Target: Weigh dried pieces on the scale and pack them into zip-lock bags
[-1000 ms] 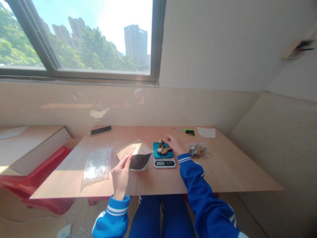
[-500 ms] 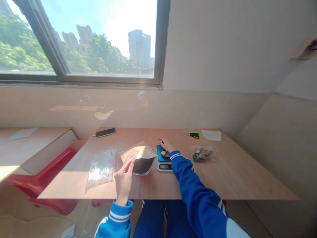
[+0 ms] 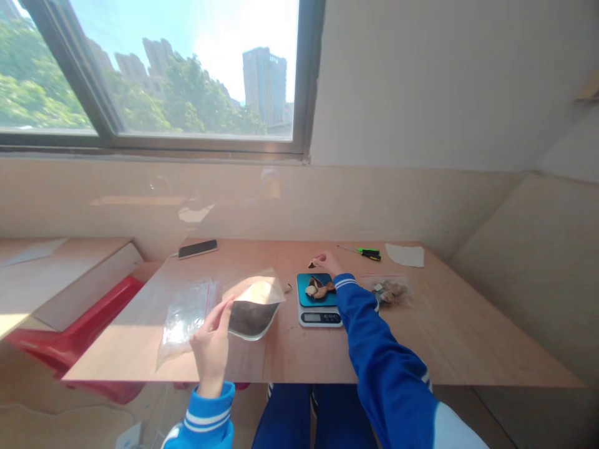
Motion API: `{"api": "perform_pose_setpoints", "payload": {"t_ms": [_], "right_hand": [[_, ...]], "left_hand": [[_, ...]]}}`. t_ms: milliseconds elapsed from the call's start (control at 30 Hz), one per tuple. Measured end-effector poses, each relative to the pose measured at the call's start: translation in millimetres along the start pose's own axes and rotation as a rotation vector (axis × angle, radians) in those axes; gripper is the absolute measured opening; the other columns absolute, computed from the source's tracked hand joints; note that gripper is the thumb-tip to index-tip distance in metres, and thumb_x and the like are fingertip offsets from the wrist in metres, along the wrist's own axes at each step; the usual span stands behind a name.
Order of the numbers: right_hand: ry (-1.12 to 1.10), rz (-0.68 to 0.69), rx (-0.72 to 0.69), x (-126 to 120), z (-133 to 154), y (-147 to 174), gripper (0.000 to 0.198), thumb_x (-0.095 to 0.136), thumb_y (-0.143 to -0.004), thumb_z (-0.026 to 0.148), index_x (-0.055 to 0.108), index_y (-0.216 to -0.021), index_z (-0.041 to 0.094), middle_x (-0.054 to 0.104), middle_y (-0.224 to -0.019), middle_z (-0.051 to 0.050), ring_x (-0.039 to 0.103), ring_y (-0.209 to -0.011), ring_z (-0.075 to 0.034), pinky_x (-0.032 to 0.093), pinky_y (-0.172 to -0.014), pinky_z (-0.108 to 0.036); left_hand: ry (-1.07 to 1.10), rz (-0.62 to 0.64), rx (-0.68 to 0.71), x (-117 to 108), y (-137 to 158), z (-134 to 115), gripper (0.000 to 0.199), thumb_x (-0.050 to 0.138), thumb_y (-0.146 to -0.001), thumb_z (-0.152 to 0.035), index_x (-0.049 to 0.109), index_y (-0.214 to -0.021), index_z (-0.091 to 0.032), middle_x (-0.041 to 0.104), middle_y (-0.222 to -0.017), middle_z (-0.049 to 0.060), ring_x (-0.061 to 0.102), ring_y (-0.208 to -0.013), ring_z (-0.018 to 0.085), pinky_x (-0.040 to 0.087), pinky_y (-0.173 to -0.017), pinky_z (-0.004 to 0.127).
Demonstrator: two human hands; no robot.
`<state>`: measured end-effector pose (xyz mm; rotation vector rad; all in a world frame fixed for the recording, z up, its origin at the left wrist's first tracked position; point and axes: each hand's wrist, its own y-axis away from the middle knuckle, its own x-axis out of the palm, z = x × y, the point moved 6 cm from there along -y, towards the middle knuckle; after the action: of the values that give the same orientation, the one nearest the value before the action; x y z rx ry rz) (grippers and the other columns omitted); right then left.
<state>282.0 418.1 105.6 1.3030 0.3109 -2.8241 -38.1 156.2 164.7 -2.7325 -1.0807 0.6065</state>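
Observation:
My left hand (image 3: 211, 340) pinches the edge of a kraft stand-up pouch (image 3: 255, 317), whose dark mouth gapes toward me. A small digital kitchen scale (image 3: 320, 318) with a blue plate sits right of the pouch. Several brown, dried pieces like dried mushrooms (image 3: 318, 290) lie in a little heap on the plate. Just beyond the scale's far edge, my right hand (image 3: 328, 263) is closed on a small dark dried piece (image 3: 312, 265). The digits on the display are too small to read.
Clear zip bags (image 3: 187, 315) lie at the left, near a phone (image 3: 198, 249). A clear bag of dried pieces (image 3: 393, 292) rests right of the scale, partly behind my sleeve. A green and black screwdriver (image 3: 369, 253) and white paper (image 3: 405, 255) lie at the back right.
My left hand and the pouch have moved left, away from the scale. My right hand has lifted off the plate toward the right and back, uncovering the heap.

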Motion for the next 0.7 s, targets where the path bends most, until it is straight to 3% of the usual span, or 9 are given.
{"api": "perform_pose_setpoints", "payload": {"t_ms": [167, 267, 367, 467, 567, 700], "right_hand": [[0.123, 0.018, 0.042, -24.3, -13.4, 23.6, 0.013, 0.063, -0.082, 0.021, 0.07, -0.088, 0.012, 0.071, -0.083, -0.01, 0.065, -0.08, -0.019, 0.05, -0.075, -0.029], [0.207, -0.024, 0.013, -24.5, 5.5, 38.9, 0.018, 0.057, -0.085, 0.018, 0.07, -0.094, 0.011, 0.069, -0.096, -0.016, 0.062, -0.097, -0.026, 0.045, -0.088, -0.038], [0.243, -0.03, -0.093, -0.3, 46.2, 50.0, 0.029, 0.045, -0.091, 0.017, 0.064, -0.112, 0.011, 0.062, -0.117, -0.019, 0.052, -0.114, -0.028, 0.037, -0.1, -0.042], [0.225, 0.094, -0.21, 45.5, 87.2, 62.2, 0.021, 0.058, -0.083, 0.016, 0.068, -0.101, 0.013, 0.065, -0.109, -0.016, 0.053, -0.113, -0.028, 0.035, -0.103, -0.041], [0.158, 0.154, -0.246, 82.4, 110.9, 75.6, 0.017, 0.064, -0.08, 0.011, 0.069, -0.096, 0.011, 0.067, -0.106, -0.016, 0.054, -0.113, -0.029, 0.032, -0.107, -0.046], [-0.049, 0.14, -0.28, 100.1, 120.9, 94.0, 0.028, 0.056, -0.092, 0.031, 0.058, -0.117, 0.017, 0.058, -0.124, -0.01, 0.057, -0.109, -0.023, 0.046, -0.095, -0.046]], "left_hand": [[0.01, -0.042, -0.011, -5.0, -2.3, 1.1, 0.038, 0.06, -0.08, -0.051, 0.074, -0.101, -0.024, 0.075, -0.104, 0.001, 0.068, -0.095, 0.021, 0.05, -0.091, 0.029], [0.018, -0.046, -0.008, -2.2, -0.7, 1.4, 0.039, 0.06, -0.079, -0.052, 0.074, -0.1, -0.023, 0.076, -0.101, 0.002, 0.068, -0.094, 0.022, 0.049, -0.093, 0.03], [0.011, -0.032, -0.002, 2.7, 2.2, 0.8, 0.038, 0.06, -0.08, -0.051, 0.074, -0.1, -0.024, 0.076, -0.1, 0.002, 0.069, -0.094, 0.022, 0.049, -0.093, 0.03], [-0.006, -0.023, 0.009, 5.7, 4.8, -1.1, 0.036, 0.059, -0.081, -0.049, 0.074, -0.1, -0.023, 0.076, -0.1, 0.002, 0.068, -0.096, 0.023, 0.048, -0.094, 0.031], [0.007, -0.019, 0.005, 5.3, 6.1, -1.9, 0.035, 0.058, -0.082, -0.048, 0.074, -0.1, -0.023, 0.076, -0.099, 0.003, 0.068, -0.098, 0.023, 0.049, -0.093, 0.031], [0.043, -0.045, 0.001, 0.6, 6.2, -1.6, 0.036, 0.058, -0.081, -0.05, 0.074, -0.099, -0.022, 0.076, -0.101, 0.004, 0.069, -0.096, 0.023, 0.049, -0.092, 0.032]]}}
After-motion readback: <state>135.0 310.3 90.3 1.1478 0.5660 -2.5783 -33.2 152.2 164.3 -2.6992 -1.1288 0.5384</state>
